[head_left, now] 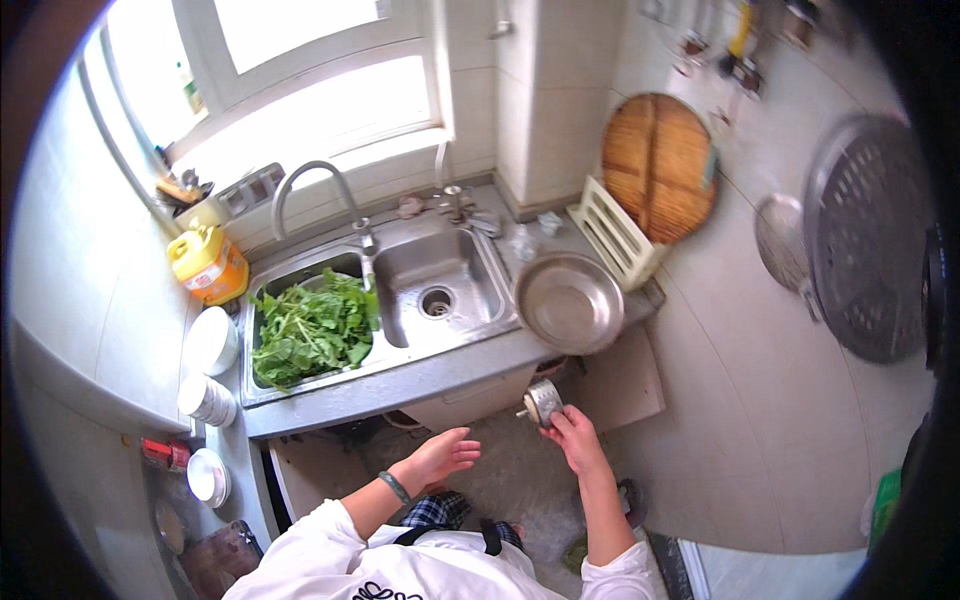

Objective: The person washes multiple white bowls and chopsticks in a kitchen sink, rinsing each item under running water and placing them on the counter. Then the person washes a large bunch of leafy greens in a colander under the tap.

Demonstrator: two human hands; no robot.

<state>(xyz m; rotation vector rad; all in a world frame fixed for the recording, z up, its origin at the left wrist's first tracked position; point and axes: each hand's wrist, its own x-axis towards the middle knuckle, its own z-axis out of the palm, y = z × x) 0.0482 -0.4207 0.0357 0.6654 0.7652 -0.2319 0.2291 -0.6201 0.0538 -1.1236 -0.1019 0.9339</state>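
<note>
Between the thumb and fingers of my right hand [574, 439] is a metal sink strainer basket [546, 400], with small holes in its side and a short stem sticking out to the left. I hold it in the air in front of the counter's edge. My left hand [442, 457], with a dark bangle on the wrist, is stretched out at waist height and holds nothing. Beyond the hands, the right sink basin [409, 274] shows its open drain [436, 302]. Leafy greens [315, 326] heap up in the left basin.
A wide metal bowl [569, 301] overhangs the counter's front edge, right of the sink. Behind it a round wooden lid [660, 169] leans in a cream rack [619, 236]. Cabinet doors [619, 379] stand open below. White bowls [212, 341] and a yellow jug [208, 262] line the left side.
</note>
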